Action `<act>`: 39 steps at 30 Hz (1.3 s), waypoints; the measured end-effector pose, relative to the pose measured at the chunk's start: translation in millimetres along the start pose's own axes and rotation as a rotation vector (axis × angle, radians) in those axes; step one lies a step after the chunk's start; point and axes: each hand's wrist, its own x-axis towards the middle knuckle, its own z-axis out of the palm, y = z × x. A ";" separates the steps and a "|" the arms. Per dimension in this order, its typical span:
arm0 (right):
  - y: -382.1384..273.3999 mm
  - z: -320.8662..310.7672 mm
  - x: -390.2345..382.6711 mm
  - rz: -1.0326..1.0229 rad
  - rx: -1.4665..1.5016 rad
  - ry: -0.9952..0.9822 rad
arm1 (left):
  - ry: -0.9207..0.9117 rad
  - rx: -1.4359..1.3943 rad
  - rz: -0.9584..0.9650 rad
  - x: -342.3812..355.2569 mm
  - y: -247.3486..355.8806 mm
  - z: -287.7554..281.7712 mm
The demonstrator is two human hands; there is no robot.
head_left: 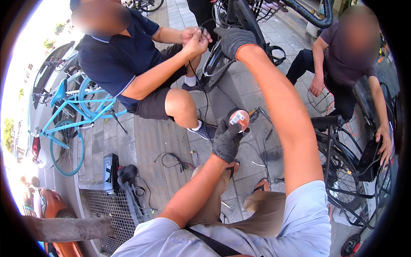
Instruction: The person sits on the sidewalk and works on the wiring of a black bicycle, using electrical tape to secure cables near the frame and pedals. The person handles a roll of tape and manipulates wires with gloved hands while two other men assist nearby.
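My left hand (225, 139), in a dark grey knit glove, is closed around a round orange-faced object (239, 119) with a white label; it looks like a roll or a flat tin. Up and ahead, my right hand (234, 42) wears a matching glove and reaches to the dark bicycle (247, 19). Its fingers are bent together at the frame, and what they pinch is hidden. Just left of it, another person's two hands (197, 38) hold a thin black cable (205, 92) that hangs down past their knee.
A light-blue bicycle (70, 105) stands at the left. Loose cables (173, 162), a black battery-like box (111, 171) and a saddle (127, 173) lie nearer. At the right, another person's hand (383, 145) rests on a black box (369, 159) beside a bike wheel (342, 171).
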 end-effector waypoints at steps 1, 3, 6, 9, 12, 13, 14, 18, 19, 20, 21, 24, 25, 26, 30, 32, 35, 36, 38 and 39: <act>11.9 19.9 -5.9 -0.001 0.127 0.122 | 0.025 -0.011 0.017 1.2 0.8 -2.9; 35.4 47.5 -50.7 -0.184 0.384 0.327 | 0.047 -0.041 0.052 10.9 3.7 -15.7; 32.1 53.7 -160.9 0.214 1.095 -0.091 | -0.050 -0.160 -0.002 20.5 5.4 -25.0; 24.1 81.1 -245.8 0.249 1.160 0.054 | -0.136 -0.215 -0.063 18.8 4.6 -7.4; -1.2 93.5 -270.5 0.371 1.229 0.185 | -0.179 -0.186 -0.089 13.1 3.5 -8.0; -5.0 90.9 -273.5 0.409 1.282 0.182 | -0.207 -0.171 -0.097 10.5 3.0 -6.7; -7.6 88.2 -277.0 0.446 1.335 0.179 | -0.214 -0.117 -0.076 7.4 -0.7 -7.2; -8.0 81.0 -285.6 0.457 1.393 0.229 | -0.295 0.045 -0.065 4.1 3.0 -13.4; -9.5 80.5 -288.6 0.459 1.388 0.247 | -0.289 0.080 -0.074 2.9 2.0 -15.7; -9.9 81.3 -292.4 0.490 1.441 0.249 | -0.284 0.114 -0.083 2.4 0.3 -19.7; -9.8 80.9 -294.1 0.513 1.493 0.250 | -0.280 0.148 -0.084 2.7 -0.1 -24.2; -13.0 83.8 -297.6 0.530 1.617 0.238 | -0.324 0.067 -0.097 5.7 -1.2 -33.4; -15.7 87.5 -299.3 0.527 1.654 0.230 | -0.345 0.020 -0.097 6.4 -1.8 -33.7; -18.8 95.9 -301.9 0.586 1.712 0.206 | -0.357 0.015 -0.094 5.4 -2.9 -34.3; -20.0 85.2 -306.0 0.516 1.595 0.210 | -0.398 -0.092 -0.135 -4.2 1.8 -11.6; -21.1 87.9 -306.7 0.419 1.132 0.349 | -0.364 -0.022 -0.134 1.5 -0.6 -24.6; -24.8 74.3 -309.9 0.269 0.879 0.370 | -0.273 0.060 -0.102 0.1 2.0 -22.6; -26.2 59.5 -314.4 0.242 0.881 0.335 | -0.242 0.064 -0.104 -3.4 1.5 -10.3; -24.8 51.1 -320.2 0.193 0.750 0.299 | -0.210 0.075 -0.103 -11.3 2.1 4.2; -21.5 52.8 -319.8 0.149 0.675 0.335 | -0.238 0.150 -0.093 -10.6 3.4 3.4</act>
